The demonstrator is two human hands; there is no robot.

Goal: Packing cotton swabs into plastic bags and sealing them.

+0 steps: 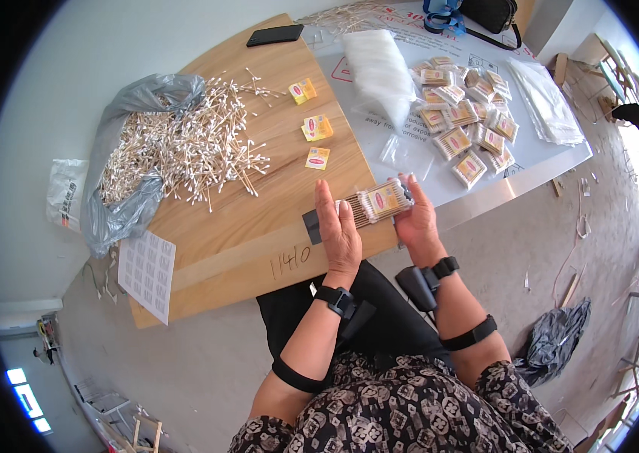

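Note:
Between my hands, over the table's near edge, is a pack of cotton swabs (384,199) with a yellow label card on top. My right hand (417,225) grips the pack's right end, with fingers curled around it. My left hand (338,235) presses against the left end, its fingers rather straight and its thumb by the bare swab sticks. A dark flat piece (311,226) shows beside my left hand; its kind is unclear. Beyond lie small yellow label cards (318,127). To the left, loose cotton swabs (183,143) spill from a grey plastic bag (112,219).
Several finished-looking swab packs (470,167) are heaped at the right, beside a stack of clear bags (377,72) and flat plastic bags (549,102). A black phone (275,35) lies far off. A printed sheet (146,273) overhangs the left edge. Black plastic (557,340) lies on the floor.

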